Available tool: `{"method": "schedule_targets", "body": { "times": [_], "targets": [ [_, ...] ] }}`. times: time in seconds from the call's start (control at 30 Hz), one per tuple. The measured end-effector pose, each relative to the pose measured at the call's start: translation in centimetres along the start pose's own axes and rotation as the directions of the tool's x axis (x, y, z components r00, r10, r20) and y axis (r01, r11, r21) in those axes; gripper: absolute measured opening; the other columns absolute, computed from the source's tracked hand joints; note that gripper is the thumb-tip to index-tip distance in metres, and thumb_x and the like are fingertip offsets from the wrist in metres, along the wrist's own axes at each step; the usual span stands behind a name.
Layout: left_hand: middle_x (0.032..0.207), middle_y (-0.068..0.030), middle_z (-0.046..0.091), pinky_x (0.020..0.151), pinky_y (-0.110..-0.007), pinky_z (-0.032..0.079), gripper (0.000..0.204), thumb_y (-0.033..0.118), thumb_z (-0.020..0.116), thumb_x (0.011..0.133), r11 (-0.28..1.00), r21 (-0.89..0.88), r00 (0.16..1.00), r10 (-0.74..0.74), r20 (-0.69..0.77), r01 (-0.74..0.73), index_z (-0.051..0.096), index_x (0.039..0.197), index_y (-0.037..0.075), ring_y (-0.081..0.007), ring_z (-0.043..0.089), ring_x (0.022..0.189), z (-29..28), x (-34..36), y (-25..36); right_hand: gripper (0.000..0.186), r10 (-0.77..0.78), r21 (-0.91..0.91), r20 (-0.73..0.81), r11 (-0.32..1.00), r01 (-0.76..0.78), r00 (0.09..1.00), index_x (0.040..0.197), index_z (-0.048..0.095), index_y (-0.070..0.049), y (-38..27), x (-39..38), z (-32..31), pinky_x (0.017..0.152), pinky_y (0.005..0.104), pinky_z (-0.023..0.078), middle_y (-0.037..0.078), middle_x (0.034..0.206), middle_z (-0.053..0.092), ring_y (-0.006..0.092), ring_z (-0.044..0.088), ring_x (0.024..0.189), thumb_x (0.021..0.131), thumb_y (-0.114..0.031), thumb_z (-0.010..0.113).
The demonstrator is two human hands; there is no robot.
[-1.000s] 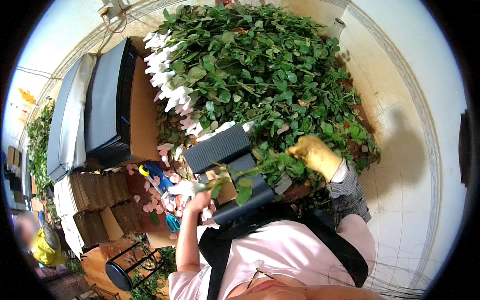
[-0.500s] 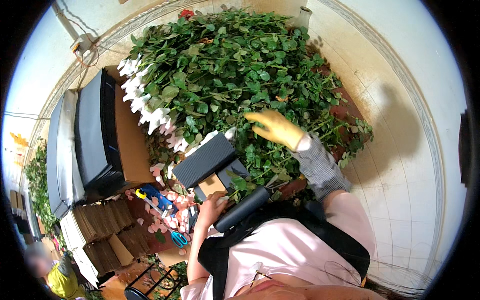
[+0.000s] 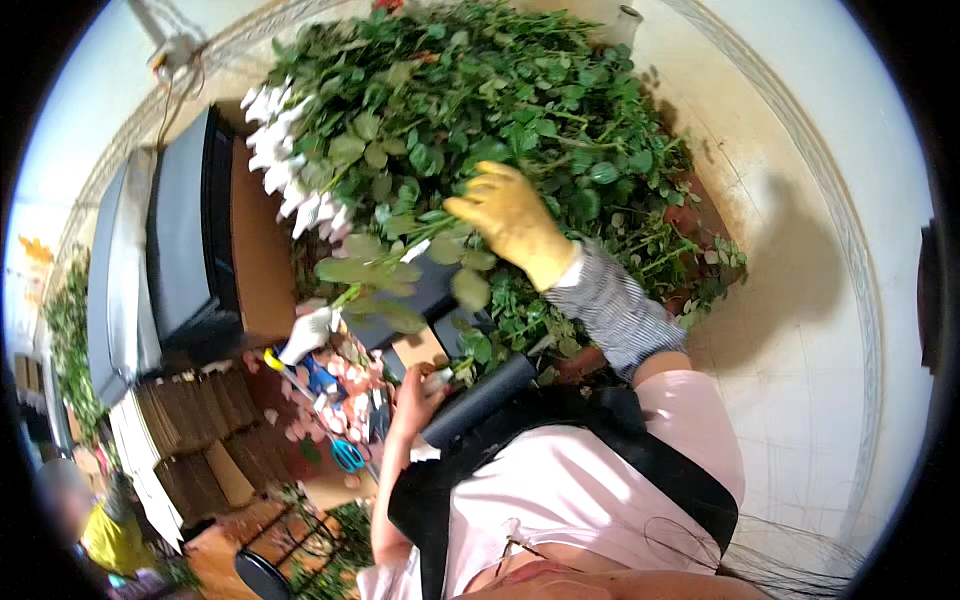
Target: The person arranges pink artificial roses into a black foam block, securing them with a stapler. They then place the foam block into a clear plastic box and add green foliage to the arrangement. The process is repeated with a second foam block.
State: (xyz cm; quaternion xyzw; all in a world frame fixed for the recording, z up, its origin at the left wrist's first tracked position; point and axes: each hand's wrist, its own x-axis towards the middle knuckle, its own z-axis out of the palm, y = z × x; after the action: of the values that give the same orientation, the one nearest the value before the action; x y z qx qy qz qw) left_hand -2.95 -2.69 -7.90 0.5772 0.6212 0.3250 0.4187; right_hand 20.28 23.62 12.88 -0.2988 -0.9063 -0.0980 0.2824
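Observation:
My right hand, in a yellow glove, is closed round the stem of a rose. Its white-covered head points down to the left, and its leaves are blurred. Behind it lies a big heap of leafy roses, with white-covered heads along the left edge. My bare left hand is bent beside a brown cardboard piece. Something small and whitish shows at its fingertips, too unclear to name. A dark roll lies just right of that hand. The rose's leaves partly hide a black ridged block.
At the left stand a box of dark sheets and stacks of brown cardboard. Loose pink petals, blue-handled scissors and a yellow-capped tool lie near my left hand. Another person is at the lower left. A wall curves along the right.
My right hand has moved up and left and now holds a rose out of the heap, its head swung to the lower left. My left hand stays in nearly the same place.

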Motion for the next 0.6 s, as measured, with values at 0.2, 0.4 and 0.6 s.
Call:
{"method": "schedule_targets", "body": {
  "times": [0.2,0.4,0.6],
  "targets": [
    [0.11,-0.0161,0.063,0.094,-0.045,0.049,0.034,0.015,0.076,0.083,0.962,0.236,0.989,0.119,0.09,-0.137,0.065,0.114,0.004,-0.0387,0.06,0.107,-1.4,0.5,5.3,0.028,0.162,-0.216,0.057,0.965,-0.146,0.985,0.102,0.074,-0.009,5.1,-9.3,-7.9,0.107,0.0444,0.047,0.011,0.1,0.073,0.0264,0.067,0.104,0.077,0.002,0.067],
    [0.112,-0.0161,0.064,0.094,-0.044,0.048,0.046,0.014,0.077,0.082,0.965,0.17,0.978,0.207,-0.029,-0.2,0.061,0.123,0.003,-0.037,0.058,0.108,-1.0,0.7,3.7,0.034,0.238,0.116,0.218,0.957,-0.268,0.946,0.098,0.077,-0.015,2.0,-17.6,-2.3,0.077,0.0348,0.058,0.004,0.079,0.071,0.0208,0.065,0.074,0.075,0.008,0.069],
    [0.123,-0.0121,0.062,0.095,-0.043,0.048,0.052,0.019,0.08,0.077,0.808,0.499,0.946,0.31,0.095,-0.314,0.062,0.124,0.005,-0.0335,0.057,0.115,-1.3,1.0,3.8,0.025,0.339,-0.156,0.539,0.94,-0.304,0.771,0.095,0.076,-0.018,-1.5,-25.0,5.5,0.084,0.0404,0.055,0.007,0.081,0.071,0.0252,0.067,0.083,0.084,0.001,0.066]
  ]
}}
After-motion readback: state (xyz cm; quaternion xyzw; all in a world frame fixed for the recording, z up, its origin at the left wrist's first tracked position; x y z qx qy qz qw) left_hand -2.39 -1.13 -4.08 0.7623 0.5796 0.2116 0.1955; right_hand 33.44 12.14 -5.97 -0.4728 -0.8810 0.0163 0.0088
